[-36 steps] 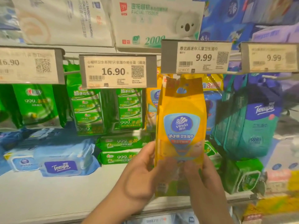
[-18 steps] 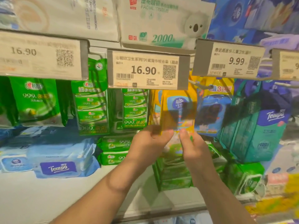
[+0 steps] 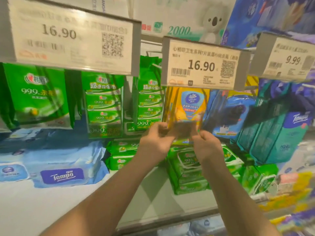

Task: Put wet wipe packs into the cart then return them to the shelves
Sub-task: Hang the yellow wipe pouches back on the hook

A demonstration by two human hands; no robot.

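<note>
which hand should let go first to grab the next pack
Probably right: both hands hold the yellow Vinda pack at its bottom edge, but the right hand is nearer the cart-side shelf edge; the left hand steadies it.

left hand (image 3: 156, 143): raised, fingers curled, pinching pack's lower edge | right hand (image 3: 207, 144): raised beside it, likewise pinching | both forearms bare, outstretched

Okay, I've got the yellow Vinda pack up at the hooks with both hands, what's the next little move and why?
Probably let go and draw both hands back. The yellow Vinda pack already sits upright among the hanging packs, its top hidden behind the 16.90 price tag. The left hand and right hand hold only its bottom edge.
</note>
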